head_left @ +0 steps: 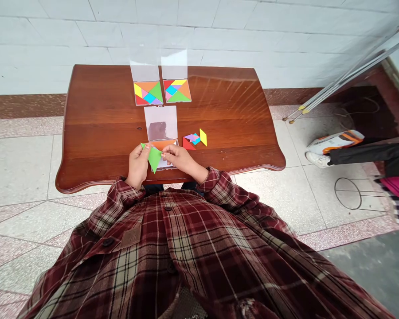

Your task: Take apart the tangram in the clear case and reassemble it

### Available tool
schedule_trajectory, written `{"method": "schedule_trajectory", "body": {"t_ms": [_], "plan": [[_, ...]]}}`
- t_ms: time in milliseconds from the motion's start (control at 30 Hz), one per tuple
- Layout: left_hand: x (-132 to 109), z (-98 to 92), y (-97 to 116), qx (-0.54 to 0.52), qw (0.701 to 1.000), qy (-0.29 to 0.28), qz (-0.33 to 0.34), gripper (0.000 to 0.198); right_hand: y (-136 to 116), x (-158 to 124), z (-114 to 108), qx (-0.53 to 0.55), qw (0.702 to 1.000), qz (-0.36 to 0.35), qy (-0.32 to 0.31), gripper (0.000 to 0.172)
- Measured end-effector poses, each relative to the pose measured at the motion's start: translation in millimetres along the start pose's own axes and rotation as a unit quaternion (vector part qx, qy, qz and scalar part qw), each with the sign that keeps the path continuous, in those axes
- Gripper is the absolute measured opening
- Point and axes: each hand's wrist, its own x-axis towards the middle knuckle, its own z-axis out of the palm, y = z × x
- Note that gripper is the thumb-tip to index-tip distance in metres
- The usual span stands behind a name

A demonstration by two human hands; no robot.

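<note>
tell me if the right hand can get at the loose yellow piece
Probably yes: the yellow piece lies uncovered on the table near the right hand, now busy at the green piece.

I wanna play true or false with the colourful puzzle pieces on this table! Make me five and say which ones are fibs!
1. The left hand is holding a green triangle. True.

2. The right hand is holding the loose red piece. False: the red piece lies on the table, and the fingertips of the right hand are at the green triangle.

3. The nearest case is shut. False: the lid of the nearest case is open.

4. Two cases with colourful pieces in them, a left one and a right one, sit farther back on the table. True.

5. The loose yellow piece is inside the nearest case. False: the yellow piece is on the table, to the right of it.
</note>
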Motion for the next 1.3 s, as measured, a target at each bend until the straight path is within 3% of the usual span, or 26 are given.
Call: {"method": "schedule_trajectory", "body": {"t_ms": [233,467,600,733,833,1067,1300], "plan": [[-15,2.8,-3,0.005,1.000,-0.018,0.000,0.039,-1,-5,4,0.070,0.995,0.059,-0.039,0.015],[-4,-19.1,-7,0.128,0.990,0.046,0.036,0.030,7,3,-2,0.082,0.991,0.080,0.063,0.014],[-1,-28.5,-13,0.297,0.946,0.031,0.130,0.016,15,10,-6,0.062,0.991,0.064,0.099,0.013],[-5,-26.1,-14,0.444,0.877,-0.030,0.179,0.021,19,15,-5,0.038,0.994,0.046,0.092,0.010],[-8,-23.8,-13,0.484,0.853,-0.047,0.189,0.025,22,20,-4,0.022,0.995,0.022,0.091,0.006],[-7,-26.0,-15,0.481,0.852,-0.044,0.202,0.024,27,28,-2,-0.001,0.996,0.021,0.086,0.004],[-5,-27.6,-22,0.461,0.860,-0.039,0.217,0.025,23,30,3,-0.093,0.992,0.020,0.085,0.009]]}}
